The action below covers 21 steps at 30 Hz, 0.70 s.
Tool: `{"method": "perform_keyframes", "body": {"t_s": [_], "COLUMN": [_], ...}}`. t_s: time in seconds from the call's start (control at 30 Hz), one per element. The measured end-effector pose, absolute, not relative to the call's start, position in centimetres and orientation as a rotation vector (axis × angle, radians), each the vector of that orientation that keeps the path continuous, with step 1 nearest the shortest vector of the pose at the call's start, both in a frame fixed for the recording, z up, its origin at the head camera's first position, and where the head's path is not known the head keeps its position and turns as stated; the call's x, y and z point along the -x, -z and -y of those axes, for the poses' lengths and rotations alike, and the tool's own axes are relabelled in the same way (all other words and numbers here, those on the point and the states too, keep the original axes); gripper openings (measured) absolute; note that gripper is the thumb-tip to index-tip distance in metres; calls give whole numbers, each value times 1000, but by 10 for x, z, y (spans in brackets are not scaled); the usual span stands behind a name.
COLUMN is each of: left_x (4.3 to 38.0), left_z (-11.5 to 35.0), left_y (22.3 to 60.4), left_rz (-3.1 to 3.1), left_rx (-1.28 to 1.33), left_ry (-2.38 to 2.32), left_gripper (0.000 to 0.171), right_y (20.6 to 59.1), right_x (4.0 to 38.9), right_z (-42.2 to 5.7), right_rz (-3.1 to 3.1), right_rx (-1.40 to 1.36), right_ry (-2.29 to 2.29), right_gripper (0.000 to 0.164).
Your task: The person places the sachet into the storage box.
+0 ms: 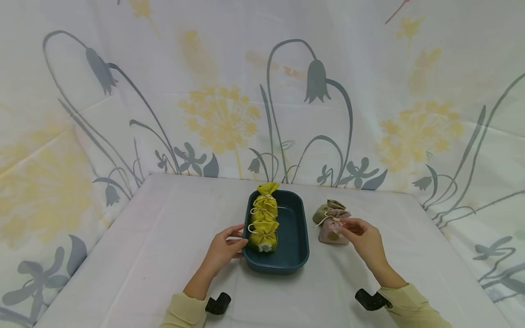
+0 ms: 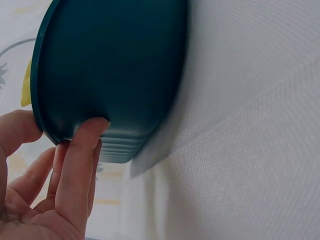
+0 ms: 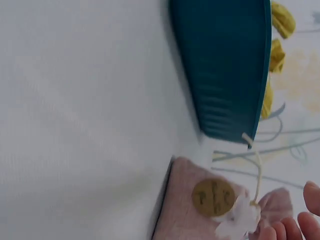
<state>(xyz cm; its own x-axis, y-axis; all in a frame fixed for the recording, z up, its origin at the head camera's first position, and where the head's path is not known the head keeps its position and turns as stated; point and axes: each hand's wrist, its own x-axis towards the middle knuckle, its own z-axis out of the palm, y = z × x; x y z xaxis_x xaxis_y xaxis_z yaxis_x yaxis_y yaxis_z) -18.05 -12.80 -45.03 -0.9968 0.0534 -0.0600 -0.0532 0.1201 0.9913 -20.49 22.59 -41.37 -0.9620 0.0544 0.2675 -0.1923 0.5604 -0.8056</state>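
Observation:
A deep teal rectangular tray [image 1: 293, 228] stands on the table, with yellow-green drawstring pouches [image 1: 264, 208] in a row along its left side. My left hand [image 1: 224, 248] grips the tray's left rim; in the left wrist view the thumb [image 2: 19, 131] is at the rim and fingers [image 2: 82, 160] press the outer wall. To the tray's right, a pink drawstring pouch [image 1: 334, 231] with a round gold label [image 3: 213, 197] and white flower stands before an olive-green pouch [image 1: 324, 212]. My right hand [image 1: 366, 239] has its fingertips at the pink pouch's neck, the digits apart.
A white cloth [image 1: 164, 255] covers the table, and a flower-printed curtain [image 1: 229, 54] hangs behind and at both sides. Black wrist-camera mounts [image 1: 218, 304] stick out inward from both sleeves. The bare right half of the tray's floor shows beside the yellow-green pouches.

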Motion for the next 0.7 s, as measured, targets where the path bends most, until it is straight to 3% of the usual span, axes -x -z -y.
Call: {"method": "perform_keyframes", "body": {"t_s": [0.5,0.7], "left_x": [180,179], "left_z": [129,130], "left_y": [451,449], "left_rz": [-2281,-2274], "left_rx": [-11,-16], "left_ry": [-2024,-2035], "left_gripper": [46,47], "right_y": [420,420], "right_x": [230,241], "right_z": [-244,-249], "right_rz": [2479,2525], "right_rx": [0,-2], "right_ry": [-1264,-1291], "right_gripper": [34,45]}}
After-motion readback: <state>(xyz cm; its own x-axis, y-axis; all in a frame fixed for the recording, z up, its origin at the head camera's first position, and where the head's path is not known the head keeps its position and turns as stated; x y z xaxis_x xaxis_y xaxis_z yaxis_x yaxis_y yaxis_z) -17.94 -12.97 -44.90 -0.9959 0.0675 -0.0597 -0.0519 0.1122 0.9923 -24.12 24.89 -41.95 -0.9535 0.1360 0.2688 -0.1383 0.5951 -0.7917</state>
